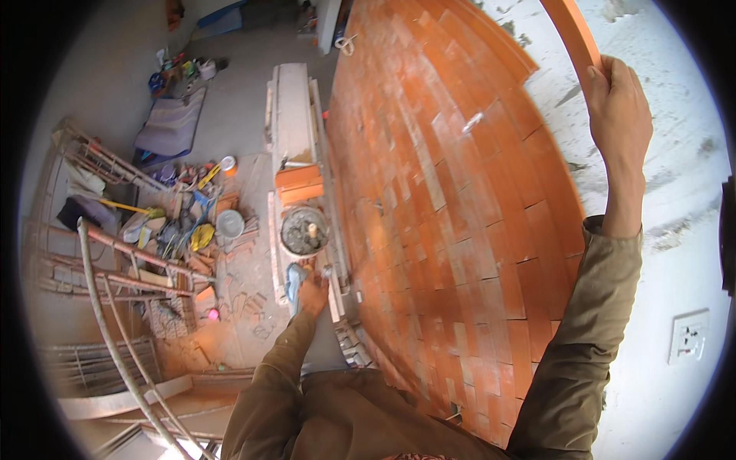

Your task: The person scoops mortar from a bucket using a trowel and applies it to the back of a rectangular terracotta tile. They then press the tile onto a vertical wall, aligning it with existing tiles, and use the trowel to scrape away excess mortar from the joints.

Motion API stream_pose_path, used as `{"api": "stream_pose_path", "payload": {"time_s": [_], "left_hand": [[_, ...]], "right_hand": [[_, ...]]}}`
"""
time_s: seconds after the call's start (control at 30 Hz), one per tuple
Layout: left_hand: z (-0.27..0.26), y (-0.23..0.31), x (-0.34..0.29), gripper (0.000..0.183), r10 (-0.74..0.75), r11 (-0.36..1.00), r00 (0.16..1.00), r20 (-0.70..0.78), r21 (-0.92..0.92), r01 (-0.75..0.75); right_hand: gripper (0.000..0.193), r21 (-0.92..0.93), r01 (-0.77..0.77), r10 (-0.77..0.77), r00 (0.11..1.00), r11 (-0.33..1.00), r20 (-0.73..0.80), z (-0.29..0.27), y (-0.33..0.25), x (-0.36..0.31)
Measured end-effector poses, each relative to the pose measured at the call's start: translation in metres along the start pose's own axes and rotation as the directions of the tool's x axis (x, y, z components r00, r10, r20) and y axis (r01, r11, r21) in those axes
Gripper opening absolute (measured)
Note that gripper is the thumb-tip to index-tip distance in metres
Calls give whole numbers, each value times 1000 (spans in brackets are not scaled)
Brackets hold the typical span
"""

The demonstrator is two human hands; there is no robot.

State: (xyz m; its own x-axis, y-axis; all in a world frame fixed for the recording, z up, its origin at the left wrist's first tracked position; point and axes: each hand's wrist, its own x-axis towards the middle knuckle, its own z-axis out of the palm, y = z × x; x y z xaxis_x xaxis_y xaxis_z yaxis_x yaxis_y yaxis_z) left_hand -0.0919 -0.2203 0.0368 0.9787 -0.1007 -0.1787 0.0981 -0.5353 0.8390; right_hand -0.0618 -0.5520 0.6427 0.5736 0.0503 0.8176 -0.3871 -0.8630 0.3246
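Observation:
High on the right, my right hand is closed around a long, narrow orange tile strip in front of the bare white wall. The strip's upper end runs out of view. Low in the middle, my left hand is at the near side of a round bucket of grey mortar. A light-blue item, perhaps cloth or plastic, lies against this hand. Its fingers are small and partly hidden, so their grip is unclear. Orange tiles are stacked just beyond the bucket. Narrow orange tiles cover the wall beside me.
A long plank platform runs away ahead under the bucket. On the left floor are a grey bucket, a yellow bag and broken tile pieces. Rusty scaffold frames stand further left. An electrical socket is on the right wall.

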Motion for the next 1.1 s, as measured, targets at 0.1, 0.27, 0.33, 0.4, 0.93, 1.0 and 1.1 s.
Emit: {"api": "stream_pose_path", "payload": {"time_s": [0.1, 0.27, 0.33, 0.4, 0.93, 1.0, 1.1], "left_hand": [[-23, 16, 2, 28, 15, 947, 1000, 13, -321, -10], [-88, 109, -2, 57, -173, 366, 922, 347, -846, 387], [-117, 117, -4, 71, -120, 105, 887, 447, -882, 459], [-145, 103, -5, 81, -79, -53, 861, 503, -864, 500], [-62, -47, -21, 29, -693, 579, 686, -221, -737, 348], [-31, -77, -25, 29, -640, 698, 696, -325, -626, 349], [-9, -94, -20, 27, -579, 791, 697, -423, -500, 353]], "right_hand": [[12, 228, 211, -191, 976, 951, -106, 9, -79, -36], [14, 648, 317, -443, 896, 693, 36, 66, -188, -168], [24, 725, 346, -549, 834, 595, 53, 91, -222, -229], [26, 798, 360, -596, 803, 483, -1, 112, -258, -281], [55, 845, 126, -755, 531, 519, 384, 325, -443, -491], [60, 756, 404, -813, 510, 515, 282, 360, -466, -514], [39, 651, 582, -872, 362, 487, 329, 403, -489, -541]]}}
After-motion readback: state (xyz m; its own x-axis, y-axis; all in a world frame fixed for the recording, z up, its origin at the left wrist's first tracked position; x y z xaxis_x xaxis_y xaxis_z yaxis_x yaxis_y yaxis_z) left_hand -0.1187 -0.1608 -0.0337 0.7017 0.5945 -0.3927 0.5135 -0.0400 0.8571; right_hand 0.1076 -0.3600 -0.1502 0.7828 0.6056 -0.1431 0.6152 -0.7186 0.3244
